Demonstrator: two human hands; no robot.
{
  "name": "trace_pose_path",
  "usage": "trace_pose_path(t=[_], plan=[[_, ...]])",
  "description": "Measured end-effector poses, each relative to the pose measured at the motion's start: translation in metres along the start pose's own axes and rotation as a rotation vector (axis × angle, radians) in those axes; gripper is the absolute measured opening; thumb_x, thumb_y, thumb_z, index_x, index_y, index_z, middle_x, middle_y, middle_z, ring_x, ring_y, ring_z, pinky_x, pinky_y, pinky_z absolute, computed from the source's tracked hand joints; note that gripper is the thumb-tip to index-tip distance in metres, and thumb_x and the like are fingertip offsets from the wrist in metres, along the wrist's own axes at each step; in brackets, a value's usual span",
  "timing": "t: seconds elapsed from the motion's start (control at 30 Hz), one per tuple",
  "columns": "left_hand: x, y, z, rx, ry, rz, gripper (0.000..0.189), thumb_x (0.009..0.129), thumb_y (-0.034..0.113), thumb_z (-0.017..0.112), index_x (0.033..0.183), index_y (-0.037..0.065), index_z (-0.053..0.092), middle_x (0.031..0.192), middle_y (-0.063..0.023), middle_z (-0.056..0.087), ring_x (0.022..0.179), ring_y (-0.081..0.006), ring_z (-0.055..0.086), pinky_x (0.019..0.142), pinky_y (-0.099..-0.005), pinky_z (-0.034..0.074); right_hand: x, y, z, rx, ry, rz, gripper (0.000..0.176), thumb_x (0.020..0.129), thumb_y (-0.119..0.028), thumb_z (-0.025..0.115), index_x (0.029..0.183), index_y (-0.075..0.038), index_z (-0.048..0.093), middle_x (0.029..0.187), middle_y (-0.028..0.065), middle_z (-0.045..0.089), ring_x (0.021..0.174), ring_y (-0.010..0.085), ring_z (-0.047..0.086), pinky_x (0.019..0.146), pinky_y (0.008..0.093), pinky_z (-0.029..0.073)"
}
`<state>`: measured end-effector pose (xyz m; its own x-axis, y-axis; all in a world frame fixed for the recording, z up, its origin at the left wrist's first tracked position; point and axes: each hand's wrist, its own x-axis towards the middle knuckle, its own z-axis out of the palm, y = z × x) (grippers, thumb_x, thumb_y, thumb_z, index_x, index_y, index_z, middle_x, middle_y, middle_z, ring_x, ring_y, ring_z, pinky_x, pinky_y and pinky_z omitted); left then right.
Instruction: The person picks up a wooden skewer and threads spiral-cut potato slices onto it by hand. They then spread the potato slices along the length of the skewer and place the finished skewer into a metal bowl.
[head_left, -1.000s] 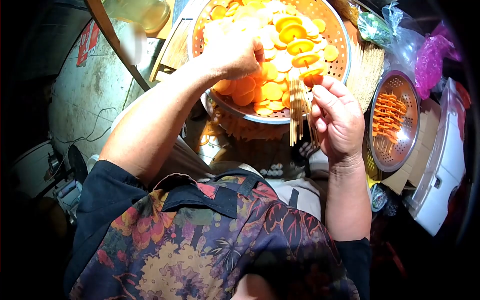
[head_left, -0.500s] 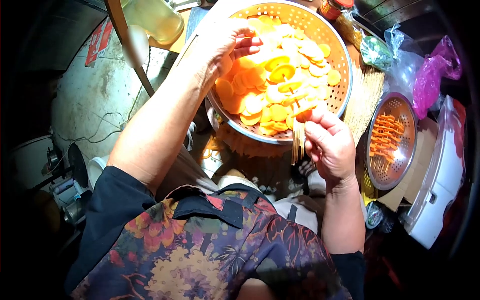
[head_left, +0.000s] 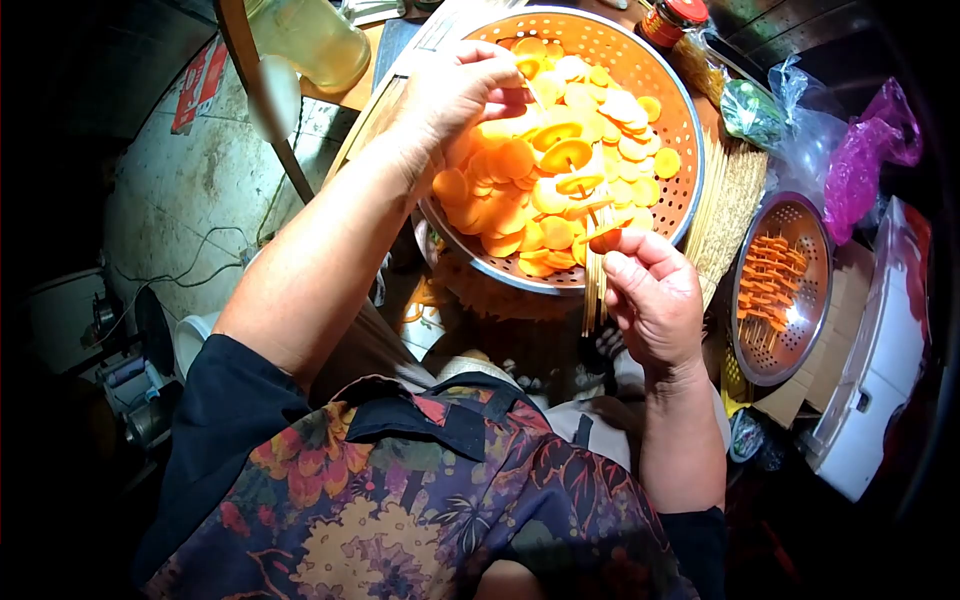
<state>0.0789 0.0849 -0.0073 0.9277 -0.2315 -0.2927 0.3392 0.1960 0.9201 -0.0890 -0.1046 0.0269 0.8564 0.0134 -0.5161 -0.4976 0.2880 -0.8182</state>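
My right hand [head_left: 655, 300] is closed around the lower end of a skewer with several carrot slices [head_left: 567, 155] threaded along it, spaced apart. A few bare wooden skewers [head_left: 592, 300] hang down beside those fingers. Near the skewer's upper end, my left hand [head_left: 455, 100] has its thumb and fingers pinched on a carrot slice [head_left: 527, 68]; the exact contact is partly hidden. Both hands are over a large perforated metal colander [head_left: 682, 205], which holds a heap of loose round carrot slices [head_left: 515, 158].
On the right, a smaller colander [head_left: 820, 250] holds finished-looking carrot skewers [head_left: 770, 285]. Bundled bare skewers [head_left: 735, 200] lie between the colanders. A red-lidded jar [head_left: 672, 20], a pink plastic bag [head_left: 865, 150] and a white container [head_left: 870, 350] stand around. A yellowish jug [head_left: 310, 45] is upper left.
My left hand has shifted slightly, and its fingertips have drawn together at the skewer's upper end. My right hand stays nearly in place, with the skewer. Glare on the carrots has lessened.
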Motion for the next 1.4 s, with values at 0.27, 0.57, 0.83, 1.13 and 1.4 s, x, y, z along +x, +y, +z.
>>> trace_pose_path(t=[0.27,0.57,0.83,1.13,1.4], plan=[[-0.021,-0.006,0.022,0.012,-0.119,-0.071,0.018,0.078,0.02,0.066,0.09,0.008,0.059,0.082,-0.0015,0.059,0.07,-0.0106,0.056,0.066,-0.0248,0.05,0.006,0.003,0.001,0.038,0.055,-0.05,0.019,0.084,-0.01,0.059,0.099,0.001,0.057,0.061,-0.0009,0.054,0.043,0.002,0.043,0.04,0.0138,0.033],[-0.012,0.0,0.013,0.089,-0.139,-0.072,0.021,0.08,0.018,0.058,0.096,0.006,0.058,0.088,-0.0042,0.06,0.068,-0.0147,0.063,0.065,-0.0273,0.052,0.007,0.0,0.002,0.087,0.063,-0.048,0.018,0.084,-0.009,0.059,0.099,0.001,0.057,0.063,-0.0015,0.055,0.045,0.0012,0.043,0.04,0.0127,0.033],[0.008,0.002,-0.021,0.745,0.037,0.131,0.013,0.08,0.017,0.063,0.087,0.006,0.063,0.079,-0.0011,0.062,0.061,-0.0074,0.054,0.058,-0.0185,0.044,0.005,-0.003,-0.004,0.214,0.05,-0.106,0.017,0.086,-0.009,0.056,0.1,0.001,0.058,0.069,-0.002,0.056,0.048,-0.0005,0.045,0.04,0.0107,0.034],[-0.017,0.004,0.0,1.502,-0.285,-0.048,0.029,0.064,0.014,0.075,0.09,0.007,0.063,0.084,-0.013,0.064,0.08,-0.0247,0.063,0.069,-0.032,0.051,0.004,-0.004,-0.004,0.188,0.054,-0.093,0.019,0.086,-0.01,0.056,0.101,0.001,0.058,0.068,-0.0019,0.056,0.049,-0.0002,0.045,0.04,0.011,0.035],[-0.018,-0.01,0.002,1.44,-0.24,-0.124,0.02,0.066,0.01,0.071,0.082,0.005,0.061,0.081,-0.0121,0.063,0.077,-0.0237,0.061,0.067,-0.0318,0.05,0.003,-0.004,0.0,0.149,0.073,-0.088,0.017,0.085,-0.009,0.056,0.099,0.001,0.058,0.066,-0.0017,0.055,0.047,0.0005,0.044,0.04,0.0116,0.035]])
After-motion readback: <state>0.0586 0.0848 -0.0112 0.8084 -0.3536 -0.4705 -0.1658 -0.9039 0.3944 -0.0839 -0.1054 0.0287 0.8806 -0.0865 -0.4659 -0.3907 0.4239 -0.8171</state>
